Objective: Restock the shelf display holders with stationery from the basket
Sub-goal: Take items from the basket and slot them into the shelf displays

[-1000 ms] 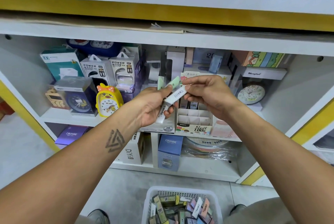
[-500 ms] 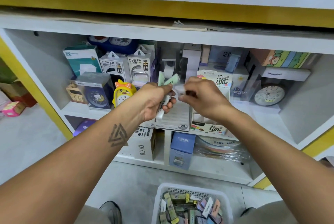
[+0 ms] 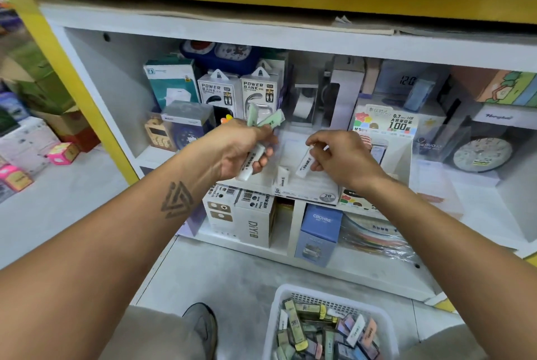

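White plastic and pale card fill the head view. The left hand (image 3: pixel 244 150) is curled round a small bundle of slim lead cases: two pale green cases (image 3: pixel 263 118) fan up above the knuckles, and a white case (image 3: pixel 250 163) with dark print pokes down out of the palm. The right hand (image 3: pixel 340 156) pinches another white case (image 3: pixel 303 166) by its upper end between thumb and fingers, tilted, its lower end at the top of the white display holder (image 3: pixel 308 192) marked 2B. One more short white case (image 3: pixel 282 176) stands upright in that holder, just beside the pinched one. To the right stands a second card holder (image 3: pixel 386 124) with bright flower print and "100" on its header; the right wrist hides most of its compartments.

The holders sit at the front lip of a smooth white shelf (image 3: pixel 151 156). Behind them boxed goods crowd in: two glossy power bank boxes (image 3: pixel 241 92), clear clock cases and a round clock (image 3: pixel 482 154) at far right. Open room lies only in front of the shelf edge, where both forearms reach in.

Below, on the grey floor, a white slatted basket (image 3: pixel 279 316) holds a loose heap of flat rectangular cases in green, pink, yellow and blue. A grey shoe (image 3: pixel 203 327) stands just left of it.
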Action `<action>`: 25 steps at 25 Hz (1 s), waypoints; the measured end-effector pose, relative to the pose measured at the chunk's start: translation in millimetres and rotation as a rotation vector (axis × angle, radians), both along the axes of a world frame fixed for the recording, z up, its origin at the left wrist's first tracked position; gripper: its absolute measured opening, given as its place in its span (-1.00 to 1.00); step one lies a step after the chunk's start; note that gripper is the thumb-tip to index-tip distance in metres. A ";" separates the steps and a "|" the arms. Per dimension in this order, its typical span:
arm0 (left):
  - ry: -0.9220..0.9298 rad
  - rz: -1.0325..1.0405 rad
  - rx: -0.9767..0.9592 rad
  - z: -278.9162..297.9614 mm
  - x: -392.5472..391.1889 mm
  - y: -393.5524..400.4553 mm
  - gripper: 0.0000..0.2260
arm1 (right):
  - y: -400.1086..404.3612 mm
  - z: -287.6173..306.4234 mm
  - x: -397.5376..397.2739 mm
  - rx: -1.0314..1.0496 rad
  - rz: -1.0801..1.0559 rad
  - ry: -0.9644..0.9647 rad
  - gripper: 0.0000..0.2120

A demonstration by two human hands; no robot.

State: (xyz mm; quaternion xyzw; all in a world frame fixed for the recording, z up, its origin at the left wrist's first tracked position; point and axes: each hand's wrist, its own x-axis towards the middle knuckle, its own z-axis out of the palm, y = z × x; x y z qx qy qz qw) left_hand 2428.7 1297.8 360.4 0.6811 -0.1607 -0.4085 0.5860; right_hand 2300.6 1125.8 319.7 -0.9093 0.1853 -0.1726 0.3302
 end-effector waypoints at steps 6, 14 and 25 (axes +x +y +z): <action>-0.069 -0.026 -0.021 0.5 5.3 15.5 -0.80 | 12.8 -13.6 17.8 -0.144 0.025 -0.053 -0.87; -0.102 0.003 -0.013 4.1 2.7 17.7 -0.81 | 15.6 -19.7 22.0 -0.146 0.096 0.022 -0.89; -0.043 -0.037 -0.015 4.5 -4.1 12.3 -0.80 | 24.1 8.6 19.7 0.431 0.036 -0.086 -0.56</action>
